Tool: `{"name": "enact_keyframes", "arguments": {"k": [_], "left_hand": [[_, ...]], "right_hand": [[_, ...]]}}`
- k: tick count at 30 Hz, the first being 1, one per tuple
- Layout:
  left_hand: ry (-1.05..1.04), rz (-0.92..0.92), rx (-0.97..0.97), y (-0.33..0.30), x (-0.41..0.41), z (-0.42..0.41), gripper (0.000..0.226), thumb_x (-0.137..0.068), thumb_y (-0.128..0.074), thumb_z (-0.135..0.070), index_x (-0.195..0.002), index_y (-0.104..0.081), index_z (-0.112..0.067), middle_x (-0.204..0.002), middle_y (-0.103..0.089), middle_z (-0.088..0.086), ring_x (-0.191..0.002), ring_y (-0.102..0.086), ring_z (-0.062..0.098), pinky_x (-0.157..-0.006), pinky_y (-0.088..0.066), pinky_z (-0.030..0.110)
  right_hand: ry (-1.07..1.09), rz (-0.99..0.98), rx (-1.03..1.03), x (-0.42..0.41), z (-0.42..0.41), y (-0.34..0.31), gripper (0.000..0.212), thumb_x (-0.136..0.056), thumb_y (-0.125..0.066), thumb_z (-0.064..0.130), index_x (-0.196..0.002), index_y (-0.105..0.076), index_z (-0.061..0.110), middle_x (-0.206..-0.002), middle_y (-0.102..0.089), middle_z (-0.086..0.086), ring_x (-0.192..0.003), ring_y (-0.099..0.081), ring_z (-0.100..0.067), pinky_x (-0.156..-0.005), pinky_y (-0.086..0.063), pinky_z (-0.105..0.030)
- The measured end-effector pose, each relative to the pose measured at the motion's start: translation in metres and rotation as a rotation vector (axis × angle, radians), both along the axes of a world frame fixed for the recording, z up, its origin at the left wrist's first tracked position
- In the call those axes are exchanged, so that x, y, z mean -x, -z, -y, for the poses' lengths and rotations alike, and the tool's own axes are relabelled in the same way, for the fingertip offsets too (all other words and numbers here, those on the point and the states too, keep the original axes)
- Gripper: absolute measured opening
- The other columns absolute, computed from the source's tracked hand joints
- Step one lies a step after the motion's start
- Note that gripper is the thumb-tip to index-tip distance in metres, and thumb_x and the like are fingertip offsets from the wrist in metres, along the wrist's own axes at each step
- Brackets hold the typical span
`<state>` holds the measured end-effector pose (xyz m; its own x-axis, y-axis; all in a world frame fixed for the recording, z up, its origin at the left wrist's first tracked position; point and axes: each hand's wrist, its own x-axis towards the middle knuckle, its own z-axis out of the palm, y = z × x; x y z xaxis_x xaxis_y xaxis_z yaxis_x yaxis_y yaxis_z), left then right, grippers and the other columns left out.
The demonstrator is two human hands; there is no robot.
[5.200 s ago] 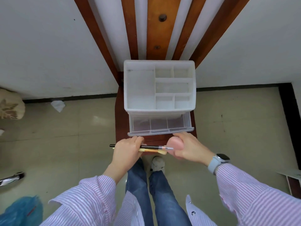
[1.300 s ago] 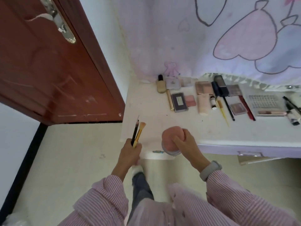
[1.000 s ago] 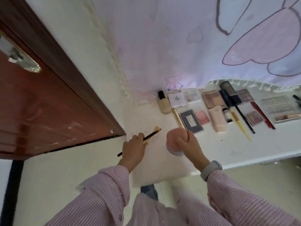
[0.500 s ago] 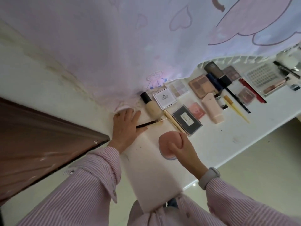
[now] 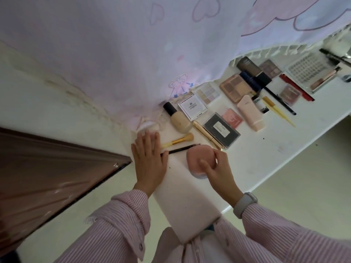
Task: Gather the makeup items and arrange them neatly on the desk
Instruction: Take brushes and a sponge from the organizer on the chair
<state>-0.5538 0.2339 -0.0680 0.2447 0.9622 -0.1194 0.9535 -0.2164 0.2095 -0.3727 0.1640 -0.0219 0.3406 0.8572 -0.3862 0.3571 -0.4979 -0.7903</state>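
Since half a sec earlier, the gold-handled brush & the thin black pencil had come out of the left hand and were lying flat on the white bench, roughly parallel, brush nearer the wall. Left hand was flat w/ fingers straight & spread, palm down at the bench's left end; its thumb side covered or touched the pencil's near end, couldn't tell which, and it gripped nothing.

Right hand had fingers & thumb curled over the pink puff case, a rounded, soft-looking pad on a clear-ish base, sitting on the bench just beside the pencil tip.

Rest of the makeup was lined up further right: a frosted beige foundation bottle w/ black cap lying down, a shiny gold tube, a flat black rectangular palette w/ white label, a white square compact, a small pink blush square, a pale pink squeeze tube, a tan eyeshadow palette, a slim yellow brush.

Bench surface looked matte white w/ a few dark specks. A pale lilac cloth w/ heart outlines & a frilly edge hung behind it. Sleeves were pink pinstripe; a pale watch band sat on the right wrist.
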Motion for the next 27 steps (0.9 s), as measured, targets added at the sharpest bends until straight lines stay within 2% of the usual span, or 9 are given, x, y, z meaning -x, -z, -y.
{"name": "enact_keyframes", "arguments": {"k": [2,5,8,10,14,17,20,23,27], "left_hand": [[-0.029,0.006,0.025,0.002,-0.004,-0.009,0.065,-0.094,-0.045,-0.035,-0.146,-0.017,-0.009,-0.153,-0.010,0.021,-0.141,-0.005,0.041,-0.112,-0.004,0.053],[-0.062,0.008,0.053,0.002,-0.009,-0.018,0.065,-0.096,-0.041,-0.034,-0.147,-0.012,-0.008,-0.154,-0.003,0.021,-0.141,0.002,0.041,-0.113,-0.002,0.052],[-0.085,0.056,0.089,0.000,-0.010,-0.020,0.062,-0.097,-0.036,-0.032,-0.148,-0.005,-0.014,-0.155,0.006,0.015,-0.142,0.011,0.035,-0.112,0.004,0.051],[-0.097,0.109,0.094,-0.004,-0.007,-0.015,0.059,-0.098,-0.034,-0.030,-0.148,-0.006,-0.018,-0.156,0.007,0.010,-0.142,0.013,0.029,-0.112,0.008,0.051],[-0.096,0.159,0.034,-0.014,-0.006,0.016,0.053,-0.095,-0.040,-0.022,-0.145,-0.026,-0.013,-0.155,-0.012,0.011,-0.143,0.000,0.031,-0.111,0.001,0.053],[-0.076,0.201,0.014,-0.020,-0.012,0.049,0.049,-0.091,-0.036,-0.024,-0.137,-0.040,-0.007,-0.149,-0.029,0.016,-0.140,-0.019,0.036,-0.110,-0.012,0.056],[-0.026,0.191,0.060,-0.020,-0.018,0.085,0.052,-0.086,-0.034,-0.029,-0.131,-0.047,-0.005,-0.141,-0.042,0.018,-0.132,-0.036,0.038,-0.104,-0.025,0.059],[0.005,0.119,0.134,-0.013,-0.020,0.107,0.056,-0.086,-0.033,-0.031,-0.132,-0.047,-0.004,-0.141,-0.043,0.018,-0.131,-0.038,0.038,-0.105,-0.026,0.059],[-0.022,0.125,0.147,-0.010,-0.020,0.109,0.056,-0.088,-0.030,-0.032,-0.135,-0.044,-0.006,-0.144,-0.038,0.016,-0.135,-0.031,0.035,-0.109,-0.018,0.054]], "right_hand": [[0.023,-0.052,0.001,0.005,-0.002,-0.001,0.040,-0.087,-0.061,0.021,-0.122,-0.044,0.012,-0.111,-0.049,0.001,-0.094,-0.050,-0.009,-0.073,-0.040,-0.014],[0.036,-0.079,-0.009,0.010,-0.008,-0.004,0.035,-0.087,-0.061,0.020,-0.118,-0.046,0.013,-0.106,-0.054,0.003,-0.088,-0.052,-0.005,-0.068,-0.039,-0.011],[0.027,-0.058,-0.084,0.007,-0.009,-0.008,0.020,-0.088,-0.059,0.018,-0.106,-0.052,0.015,-0.108,-0.053,0.001,-0.099,-0.050,-0.016,-0.080,-0.038,-0.022],[0.046,-0.063,-0.110,0.000,-0.008,-0.013,0.014,-0.088,-0.059,0.019,-0.101,-0.054,0.014,-0.107,-0.053,-0.001,-0.098,-0.049,-0.017,-0.080,-0.039,-0.024],[0.168,-0.164,-0.137,-0.024,0.004,-0.025,0.013,-0.090,-0.055,0.024,-0.097,-0.056,0.013,-0.092,-0.059,0.000,-0.084,-0.054,-0.016,-0.067,-0.046,-0.022],[0.198,-0.192,-0.043,-0.043,0.023,-0.024,0.016,-0.091,-0.053,0.025,-0.101,-0.055,0.014,-0.094,-0.059,0.002,-0.090,-0.055,-0.021,-0.074,-0.049,-0.034],[0.121,-0.177,0.106,-0.055,0.047,-0.014,0.021,-0.093,-0.050,0.027,-0.106,-0.054,0.012,-0.102,-0.059,-0.006,-0.091,-0.054,-0.021,-0.072,-0.046,-0.030],[-0.086,-0.099,0.205,-0.049,0.059,-0.001,0.025,-0.095,-0.047,0.028,-0.113,-0.055,0.012,-0.105,-0.059,-0.006,-0.088,-0.054,-0.018,-0.067,-0.042,-0.022],[-0.183,0.116,0.151,-0.028,0.050,0.009,0.025,-0.093,-0.051,0.028,-0.108,-0.060,0.010,-0.094,-0.055,-0.001,-0.081,-0.050,-0.011,-0.070,-0.038,-0.019]]}}
